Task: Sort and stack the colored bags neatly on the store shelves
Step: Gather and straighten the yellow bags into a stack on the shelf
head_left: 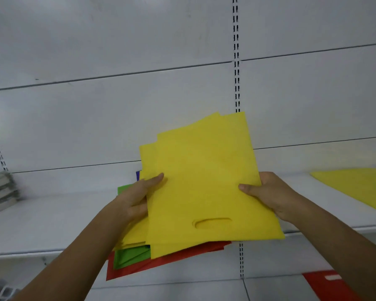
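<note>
Two hands hold a fanned bundle of yellow bags [204,181] above the shelf [52,224]: the left hand [137,198] pinches its left edge, the right hand [267,192] its right. Green bags [130,257] and red bags [172,260] lie under the bundle, and another yellow bag [360,187] lies flat on the shelf at right.

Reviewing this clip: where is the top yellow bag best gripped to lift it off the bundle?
Grip the top yellow bag at its right edge, coming from the right where the right hand pinches it; that edge overhangs the bundle, free of the left hand.
</note>
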`<state>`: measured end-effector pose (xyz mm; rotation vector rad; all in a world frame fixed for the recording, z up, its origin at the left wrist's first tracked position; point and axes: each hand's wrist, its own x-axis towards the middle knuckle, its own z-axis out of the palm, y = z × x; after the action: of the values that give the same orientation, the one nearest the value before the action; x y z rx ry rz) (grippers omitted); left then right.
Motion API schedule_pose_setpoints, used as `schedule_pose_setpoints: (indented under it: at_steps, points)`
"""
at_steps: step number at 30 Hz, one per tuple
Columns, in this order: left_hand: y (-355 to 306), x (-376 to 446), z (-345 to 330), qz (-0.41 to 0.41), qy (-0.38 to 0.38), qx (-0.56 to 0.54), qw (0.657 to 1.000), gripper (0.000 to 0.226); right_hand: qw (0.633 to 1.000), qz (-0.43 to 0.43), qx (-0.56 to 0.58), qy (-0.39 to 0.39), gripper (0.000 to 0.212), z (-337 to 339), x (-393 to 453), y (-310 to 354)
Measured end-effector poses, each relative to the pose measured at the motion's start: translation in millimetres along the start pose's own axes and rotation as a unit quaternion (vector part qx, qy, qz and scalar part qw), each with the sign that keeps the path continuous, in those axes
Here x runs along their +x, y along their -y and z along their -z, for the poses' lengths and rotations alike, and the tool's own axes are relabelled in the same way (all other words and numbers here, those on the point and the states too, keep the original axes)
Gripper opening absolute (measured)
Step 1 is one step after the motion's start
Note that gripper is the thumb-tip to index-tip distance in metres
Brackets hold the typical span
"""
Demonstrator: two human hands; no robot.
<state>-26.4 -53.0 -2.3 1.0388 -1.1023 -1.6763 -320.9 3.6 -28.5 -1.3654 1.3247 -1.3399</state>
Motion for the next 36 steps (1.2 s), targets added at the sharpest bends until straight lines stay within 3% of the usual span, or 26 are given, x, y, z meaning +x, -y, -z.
schedule_pose_setpoints:
  at_steps: [2, 5, 7, 10, 15, 19, 31, 36]
  points:
    - [1.0, -10.9, -7.8, -0.013, 0.046, 0.078, 0.996, 0.055, 0.997, 0.036, -0.051, -0.039, 0.012, 1.7, -13.9, 4.9]
    - [1.8, -27.8, -27.9, -0.116, 0.052, 0.181, 0.975, 0.036, 0.981, 0.099, -0.129, -0.103, 0.016, 4.7, -41.4, 9.9]
    - [6.7, -41.8, -46.7, -0.182, 0.031, 0.207, 0.961, 0.019, 0.966, 0.132, -0.157, -0.159, 0.017, 10.5, -62.4, 13.5]
    - [21.0, -54.6, -74.0, -0.226, 0.036, 0.211, 0.950, 0.012, 0.953, 0.143, -0.153, -0.217, 0.014, 30.9, -96.2, 20.7]
    - [40.6, -62.6, -128.1, -0.223, 0.085, 0.191, 0.952, 0.022, 0.944, 0.112, -0.169, -0.262, 0.011, 79.4, -142.3, 23.8]
    - [57.9, -65.3, -183.3, -0.241, 0.115, 0.181, 0.947, 0.034, 0.945, 0.106, -0.140, -0.276, 0.020, 127.3, -172.5, 21.3]
    - [136.1, -41.5, -379.4, -0.219, 0.129, 0.197, 0.947, 0.021, 0.944, 0.024, -0.103, -0.312, 0.013, 322.4, -218.6, -25.4]
    - [158.9, -26.1, -430.8, -0.159, 0.125, 0.161, 0.966, 0.022, 0.941, 0.027, -0.121, -0.316, 0.012, 384.0, -209.0, -34.5]
